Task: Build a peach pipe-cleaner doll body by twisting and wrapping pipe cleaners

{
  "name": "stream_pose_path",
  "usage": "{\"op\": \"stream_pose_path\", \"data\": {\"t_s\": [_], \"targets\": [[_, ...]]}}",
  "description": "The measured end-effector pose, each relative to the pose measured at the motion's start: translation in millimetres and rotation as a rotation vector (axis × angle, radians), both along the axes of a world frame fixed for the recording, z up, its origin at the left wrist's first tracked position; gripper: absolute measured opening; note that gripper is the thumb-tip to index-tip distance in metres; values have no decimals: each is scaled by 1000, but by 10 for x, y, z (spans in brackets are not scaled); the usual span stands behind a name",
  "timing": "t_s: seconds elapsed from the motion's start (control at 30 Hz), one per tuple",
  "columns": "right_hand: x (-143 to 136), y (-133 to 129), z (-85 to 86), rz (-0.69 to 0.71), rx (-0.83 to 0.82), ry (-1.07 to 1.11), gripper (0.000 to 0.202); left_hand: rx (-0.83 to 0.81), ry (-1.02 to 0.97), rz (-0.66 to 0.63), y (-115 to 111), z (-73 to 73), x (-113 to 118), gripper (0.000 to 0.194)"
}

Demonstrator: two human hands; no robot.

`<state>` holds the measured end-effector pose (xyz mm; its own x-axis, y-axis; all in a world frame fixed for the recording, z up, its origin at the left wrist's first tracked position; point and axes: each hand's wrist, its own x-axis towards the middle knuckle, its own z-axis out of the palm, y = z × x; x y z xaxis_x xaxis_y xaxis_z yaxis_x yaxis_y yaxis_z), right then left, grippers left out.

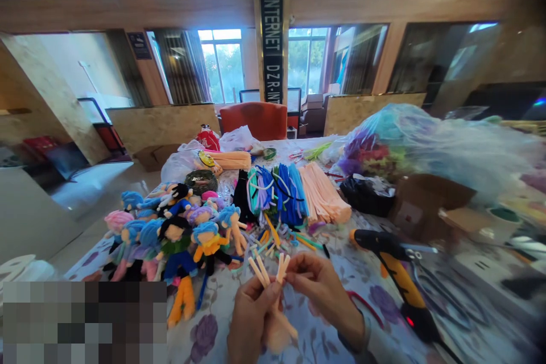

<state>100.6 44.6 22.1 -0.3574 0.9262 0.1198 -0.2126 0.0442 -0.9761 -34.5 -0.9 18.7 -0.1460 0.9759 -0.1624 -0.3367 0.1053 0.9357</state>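
My left hand (249, 318) is closed around several peach pipe cleaners (257, 271), thumb across the crossing point. Their short ends fan upward, and one stem angles down to the right below the thumb. A blurred, rounded peach mass hangs beneath, partly behind the fingers. At the upper right end of the bundle, my right hand (318, 284) pinches a stem between thumb and fingertips. Beyond the hands lie scattered cut pipe cleaners (273, 234) in mixed colours. To the left sits a pile of fuzzy pipe-cleaner dolls (174, 230) with blue, pink and black hair.
Bundles of blue pipe cleaners (294, 196) and peach pipe cleaners (322, 193) lie farther back. On the right are a glue gun (390, 267) with a red light, scissors (443, 296) and a cardboard box (426, 207). Large plastic bags (447, 142) bulge behind. A floral cloth (213, 324) covers the table.
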Motion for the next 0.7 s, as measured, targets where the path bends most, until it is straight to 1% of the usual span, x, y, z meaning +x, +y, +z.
{"op": "stream_pose_path", "data": {"t_s": [0.1,0.2,0.33,0.5,0.6,0.7], "targets": [[3,-3,6,20,55,-71,14,-1,22,-9,2,-23,-8,20],[11,-4,27,-17,85,-177,13,-9,40,-4,6,-62,-19,20],[8,1,26,-78,143,-295,11,20,82,-3,9,-103,-35,20],[-13,-21,25,-127,187,-378,10,43,213,48,17,-80,-53,20],[-28,-42,40,-136,208,-415,12,27,258,82,20,-54,-55,19],[-37,-52,52,-128,184,-427,13,22,285,94,19,-31,-50,16]]}}
